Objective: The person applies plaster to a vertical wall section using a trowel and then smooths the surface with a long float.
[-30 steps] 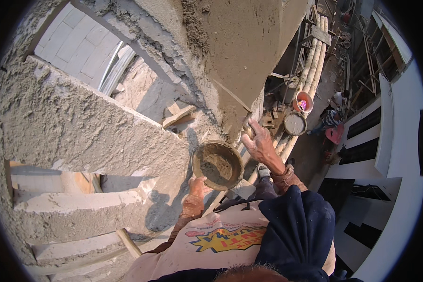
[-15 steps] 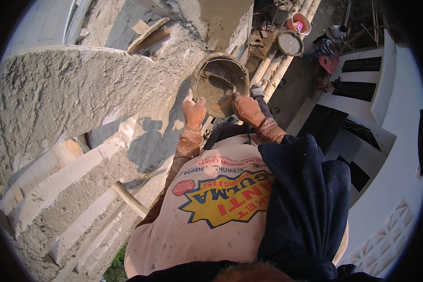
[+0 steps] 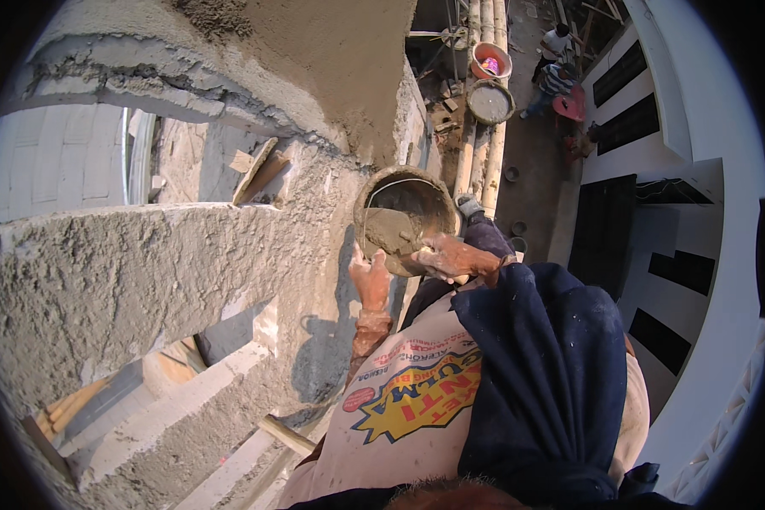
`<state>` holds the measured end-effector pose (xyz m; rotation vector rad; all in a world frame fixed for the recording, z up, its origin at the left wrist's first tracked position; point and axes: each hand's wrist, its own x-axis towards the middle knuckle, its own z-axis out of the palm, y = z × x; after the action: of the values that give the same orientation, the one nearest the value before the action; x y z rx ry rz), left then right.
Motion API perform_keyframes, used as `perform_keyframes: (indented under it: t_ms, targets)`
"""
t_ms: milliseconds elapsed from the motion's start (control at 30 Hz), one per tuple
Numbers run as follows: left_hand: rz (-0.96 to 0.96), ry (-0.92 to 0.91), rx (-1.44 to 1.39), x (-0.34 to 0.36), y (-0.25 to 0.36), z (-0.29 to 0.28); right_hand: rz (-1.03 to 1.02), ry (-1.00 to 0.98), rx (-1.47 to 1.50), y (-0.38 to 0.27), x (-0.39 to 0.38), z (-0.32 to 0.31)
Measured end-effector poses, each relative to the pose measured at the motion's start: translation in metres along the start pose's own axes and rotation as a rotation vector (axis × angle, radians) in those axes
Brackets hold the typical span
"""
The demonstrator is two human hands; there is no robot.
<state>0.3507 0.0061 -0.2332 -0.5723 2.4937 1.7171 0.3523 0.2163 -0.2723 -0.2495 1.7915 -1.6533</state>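
Observation:
A mortar-crusted bucket [image 3: 446, 200] is tilted up in front of me, with a thin wire handle across its mouth. My left hand [image 3: 371, 279] is closed on its near left rim. Over the bucket's near side lies a trowel [image 3: 461, 279], its blade carrying a heap of wet grey mortar [image 3: 393, 229]. The fingers of my right hand [image 3: 455, 257] wrap round the trowel's handle, whose end peeks out below them. Part of the bucket's near wall is hidden behind the hands and the loaded blade.
Rough cement-coated beams [image 3: 144, 272] with gaps between them spread to the left. Bamboo poles [image 3: 490, 174] run away on the right, bearing a second bucket [image 3: 491, 102] and an orange basin [image 3: 508, 61]. Two people [image 3: 556, 81] are far below, near a white building [image 3: 697, 110].
The trowel has come up out of the bucket's inside with mortar on its blade, and my right hand has turned over sideways. My view has swung, shifting the beams and poles.

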Motion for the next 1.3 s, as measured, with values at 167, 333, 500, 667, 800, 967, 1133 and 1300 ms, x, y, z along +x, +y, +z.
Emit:
perform_keyframes:
  t_ms: [167, 333, 500, 667, 800, 967, 1133, 1300]
  targets:
    - [-0.276, -0.048, -0.497, 0.020, -0.018, -0.004, 0.165, -0.043, 0.464, -0.021, -0.023, -0.024]
    - [-0.486, -0.050, -0.632, 0.051, -0.025, 0.007, 0.165, -0.135, 0.854, -0.031, -0.023, -0.055]
    - [-0.607, -0.019, -0.603, 0.085, -0.040, 0.047, 0.170, -0.069, 1.184, -0.043, 0.015, -0.126]
    - [-0.704, 0.014, -0.475, 0.125, -0.054, 0.065, -0.081, 0.116, 1.380, -0.049, 0.098, -0.234]
    - [-0.779, 0.071, -0.364, 0.142, -0.032, 0.092, -0.225, 0.735, 1.017, -0.058, 0.160, -0.339]
    - [-0.851, 0.083, -0.409, 0.152, 0.000, 0.111, -0.199, 1.745, -0.080, -0.018, 0.285, -0.423]
    - [-0.898, 0.107, -0.371, 0.168, 0.003, 0.131, -0.178, 0.932, 0.379, -0.008, 0.390, -0.415]
    - [-0.947, 0.184, -0.453, 0.173, 0.009, 0.138, -0.218, 0.336, 1.000, -0.054, 0.306, -0.334]
